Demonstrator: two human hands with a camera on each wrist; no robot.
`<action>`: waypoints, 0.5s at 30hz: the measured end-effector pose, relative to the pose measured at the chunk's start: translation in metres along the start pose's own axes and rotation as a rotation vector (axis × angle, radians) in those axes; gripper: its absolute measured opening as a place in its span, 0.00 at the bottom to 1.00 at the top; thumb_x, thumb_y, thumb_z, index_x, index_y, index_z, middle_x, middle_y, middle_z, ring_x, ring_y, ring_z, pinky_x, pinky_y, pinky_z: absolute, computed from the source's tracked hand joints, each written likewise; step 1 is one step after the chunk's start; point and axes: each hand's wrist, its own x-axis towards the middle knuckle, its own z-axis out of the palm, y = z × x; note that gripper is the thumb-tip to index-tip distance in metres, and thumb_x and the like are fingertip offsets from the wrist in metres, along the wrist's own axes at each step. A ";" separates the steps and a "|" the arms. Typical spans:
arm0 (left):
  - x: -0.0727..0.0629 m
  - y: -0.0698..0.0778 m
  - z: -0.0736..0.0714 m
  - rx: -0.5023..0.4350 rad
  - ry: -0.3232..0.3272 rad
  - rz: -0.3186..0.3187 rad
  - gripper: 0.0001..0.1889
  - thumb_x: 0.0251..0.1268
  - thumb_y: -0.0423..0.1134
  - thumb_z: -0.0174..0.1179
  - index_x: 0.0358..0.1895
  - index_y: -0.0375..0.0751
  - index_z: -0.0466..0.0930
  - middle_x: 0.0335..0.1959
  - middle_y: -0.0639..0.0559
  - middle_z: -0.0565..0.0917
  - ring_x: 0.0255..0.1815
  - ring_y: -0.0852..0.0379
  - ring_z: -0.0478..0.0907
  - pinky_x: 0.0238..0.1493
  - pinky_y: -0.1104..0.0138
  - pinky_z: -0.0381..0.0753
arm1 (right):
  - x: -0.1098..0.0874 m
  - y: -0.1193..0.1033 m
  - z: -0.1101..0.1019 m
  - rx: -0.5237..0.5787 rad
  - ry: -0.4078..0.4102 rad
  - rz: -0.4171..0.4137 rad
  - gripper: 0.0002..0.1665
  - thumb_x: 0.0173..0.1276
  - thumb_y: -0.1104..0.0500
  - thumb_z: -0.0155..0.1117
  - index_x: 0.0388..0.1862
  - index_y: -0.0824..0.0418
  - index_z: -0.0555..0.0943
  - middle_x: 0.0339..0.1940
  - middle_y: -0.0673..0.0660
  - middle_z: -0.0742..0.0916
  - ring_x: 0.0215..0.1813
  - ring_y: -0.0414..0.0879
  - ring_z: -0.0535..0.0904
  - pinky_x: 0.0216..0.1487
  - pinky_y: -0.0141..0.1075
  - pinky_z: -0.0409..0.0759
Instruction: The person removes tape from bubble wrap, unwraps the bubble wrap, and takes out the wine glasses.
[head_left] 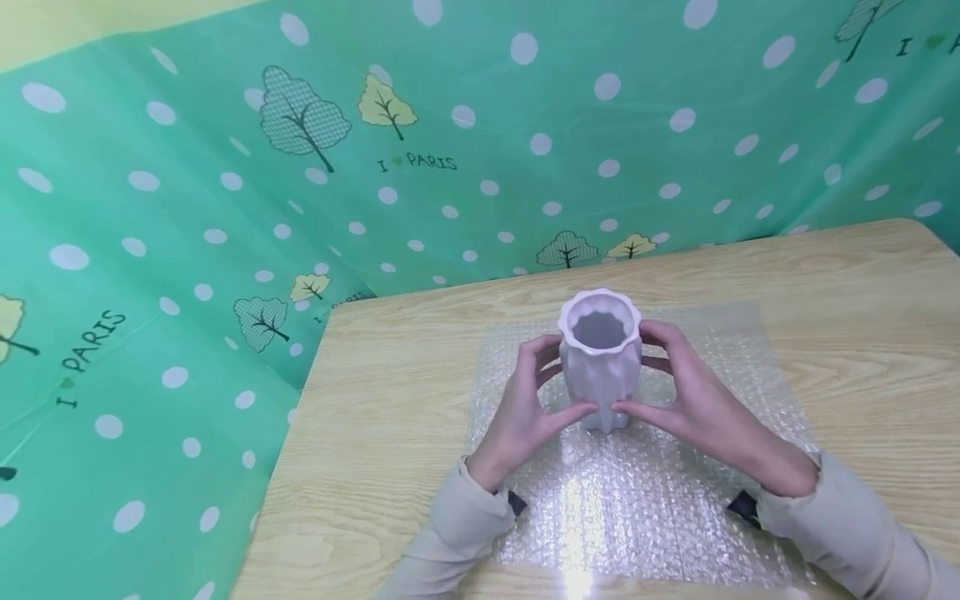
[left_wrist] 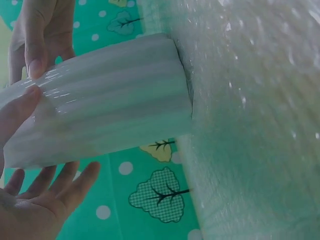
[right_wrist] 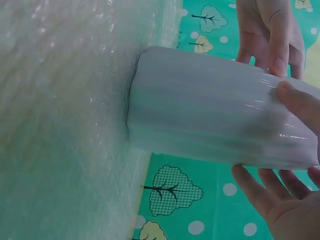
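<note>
A white ribbed vase with a scalloped rim stands upright on a sheet of bubble wrap. My left hand holds its left side, thumb on the near face and fingers round the side. On the opposite side my right hand grips it the same way, the two thumb tips close together. In the left wrist view the base of the vase meets the bubble wrap. The right wrist view shows the vase between both hands, its mouth out of sight.
The bubble wrap lies flat on a light wood-grain table. Behind and to the left hangs a green dotted cloth printed with trees. Dark straps show at both sleeve cuffs.
</note>
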 end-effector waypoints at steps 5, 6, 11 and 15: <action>0.001 -0.001 0.000 0.112 -0.022 0.000 0.45 0.52 0.36 0.76 0.71 0.42 0.55 0.70 0.47 0.69 0.71 0.52 0.68 0.72 0.59 0.68 | -0.002 0.005 -0.004 -0.090 -0.031 0.007 0.67 0.41 0.64 0.85 0.76 0.63 0.53 0.72 0.62 0.68 0.65 0.56 0.72 0.64 0.43 0.78; 0.000 -0.001 0.000 0.143 -0.026 -0.009 0.46 0.52 0.37 0.76 0.71 0.43 0.55 0.70 0.48 0.68 0.71 0.53 0.67 0.73 0.59 0.67 | -0.003 0.006 -0.005 -0.100 -0.038 0.012 0.68 0.41 0.62 0.85 0.77 0.61 0.53 0.72 0.63 0.68 0.65 0.56 0.72 0.63 0.50 0.78; -0.005 0.001 -0.003 0.308 -0.056 -0.060 0.48 0.55 0.46 0.74 0.75 0.46 0.53 0.73 0.49 0.66 0.75 0.52 0.62 0.75 0.55 0.63 | -0.010 0.010 -0.008 -0.133 -0.080 0.053 0.70 0.42 0.54 0.86 0.79 0.56 0.51 0.71 0.63 0.69 0.66 0.60 0.70 0.60 0.65 0.74; -0.013 0.002 -0.008 0.489 -0.099 -0.073 0.53 0.53 0.54 0.73 0.77 0.44 0.50 0.76 0.48 0.62 0.77 0.52 0.58 0.76 0.55 0.60 | -0.017 0.015 -0.010 -0.178 -0.121 0.097 0.70 0.46 0.47 0.84 0.81 0.51 0.50 0.73 0.63 0.67 0.71 0.61 0.64 0.63 0.68 0.69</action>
